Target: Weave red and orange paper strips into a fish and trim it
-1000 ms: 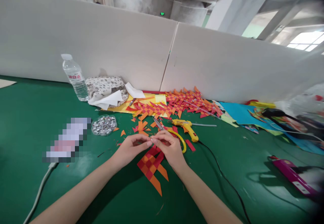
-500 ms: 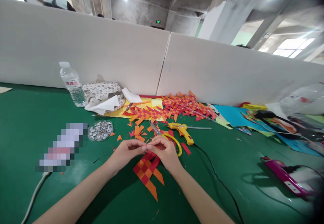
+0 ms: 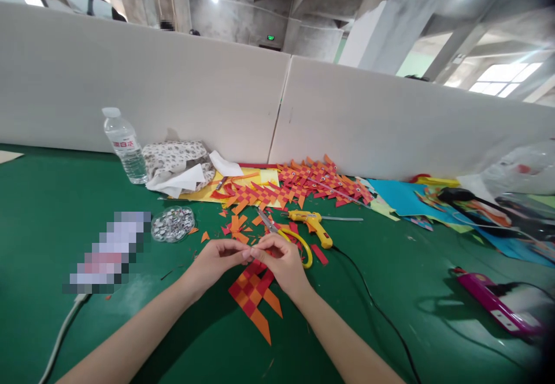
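Thumb and fingers of my left hand (image 3: pixel 224 258) are pinched together, their tips meeting those of my right hand (image 3: pixel 281 259), which is pinched too. Whatever sits between the fingertips is too small to make out. Just under and in front of the hands lies a woven red and orange paper fish (image 3: pixel 249 291) with pointed tails; its upper part is partly hidden by my right hand. Scissors with yellow handles (image 3: pixel 307 252) lie beyond my right hand, partly covered by it. Orange paper scraps (image 3: pixel 237 224) are scattered beyond the fingertips.
A yellow glue gun (image 3: pixel 313 222) with a black cord lies right of the scissors. Woven paper fish (image 3: pixel 318 178) are heaped by the partition (image 3: pixel 195 95). Left are a tub of googly eyes (image 3: pixel 173 224), a water bottle (image 3: pixel 125 147) and a pixelated item (image 3: pixel 110 251). A purple power strip (image 3: pixel 489 303) lies right.
The camera view has shifted very slightly. Both hands keep their fingertips together in the same place, and the paper fish has not visibly moved.
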`<state>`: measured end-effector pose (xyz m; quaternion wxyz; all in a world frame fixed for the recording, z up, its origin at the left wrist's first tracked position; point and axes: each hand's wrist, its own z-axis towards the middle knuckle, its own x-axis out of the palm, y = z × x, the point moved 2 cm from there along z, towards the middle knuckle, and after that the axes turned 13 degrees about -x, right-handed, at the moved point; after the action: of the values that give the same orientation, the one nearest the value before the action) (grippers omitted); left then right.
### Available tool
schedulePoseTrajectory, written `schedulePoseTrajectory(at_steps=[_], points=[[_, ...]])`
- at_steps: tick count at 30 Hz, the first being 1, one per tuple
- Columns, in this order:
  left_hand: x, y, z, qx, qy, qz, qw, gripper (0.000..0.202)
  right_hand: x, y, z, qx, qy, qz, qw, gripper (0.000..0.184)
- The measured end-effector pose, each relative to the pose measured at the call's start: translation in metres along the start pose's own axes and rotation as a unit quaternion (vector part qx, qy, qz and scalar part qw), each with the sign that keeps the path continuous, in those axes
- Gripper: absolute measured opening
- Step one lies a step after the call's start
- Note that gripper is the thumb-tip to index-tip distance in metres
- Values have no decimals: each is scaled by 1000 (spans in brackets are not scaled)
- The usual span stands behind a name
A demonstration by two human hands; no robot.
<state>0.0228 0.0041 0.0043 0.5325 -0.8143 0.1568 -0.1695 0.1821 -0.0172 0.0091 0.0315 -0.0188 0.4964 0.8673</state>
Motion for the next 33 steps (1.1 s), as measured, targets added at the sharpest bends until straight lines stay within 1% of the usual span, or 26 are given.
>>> schedulePoseTrajectory(at_steps=[5, 7, 11, 16, 21, 25, 33], points=[[2, -3, -1, 11, 9, -1, 1000, 24, 1, 2, 0, 4, -1, -6, 1000, 13], [1, -2, -1, 12, 2, 4, 1000, 25, 2, 2, 0, 6, -3, -3, 1000, 13], [0, 0, -1, 11, -8, 9, 1000, 27, 3, 1, 0, 14, -6, 18, 1000, 12], [-1, -1, -1, 14, 5, -1, 1000, 23, 4, 0, 0, 37, -8, 44, 998, 11], [0, -4, -2, 13, -2, 16, 1000, 25, 4, 0, -1, 42, -12, 29, 999, 12], [0, -6, -5, 14, -3, 28, 1000, 28, 4, 1, -1, 35, -12, 36, 999, 11], [0, -5, -3, 8, 6, 5, 1000, 20, 6, 3, -1, 42, -24, 52, 997, 12]])
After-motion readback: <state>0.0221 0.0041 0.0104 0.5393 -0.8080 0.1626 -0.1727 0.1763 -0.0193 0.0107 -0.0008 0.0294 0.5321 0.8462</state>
